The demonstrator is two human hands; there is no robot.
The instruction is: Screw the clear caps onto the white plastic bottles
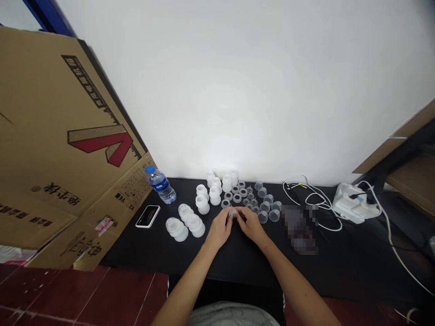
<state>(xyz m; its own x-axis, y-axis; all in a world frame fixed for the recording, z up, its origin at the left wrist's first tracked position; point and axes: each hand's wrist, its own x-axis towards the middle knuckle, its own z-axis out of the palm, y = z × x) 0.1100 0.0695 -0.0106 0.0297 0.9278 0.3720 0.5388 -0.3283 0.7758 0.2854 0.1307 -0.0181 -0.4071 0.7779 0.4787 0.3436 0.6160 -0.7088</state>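
Note:
My left hand (219,229) and my right hand (252,223) meet over the black table, fingertips closed around a small translucent ring (233,211), probably a bottle collar. Fingers cover part of it, so whether a nipple sits inside cannot be made out. Just beyond lie several loose collar rings (237,198) and several clear nipples (250,196). Clear dome caps (274,214) stand to the right of my right hand. Several open white bottles (203,204) are upright to the left and behind, and three capped bottles (177,229) stand left of my left hand.
A water bottle (161,184) and a white phone (148,216) are at the left, beside a large cardboard box (68,136). On the right lie white cables (322,199), a white power adapter (351,203) and a blurred-out dark item (301,230). A white wall borders the back.

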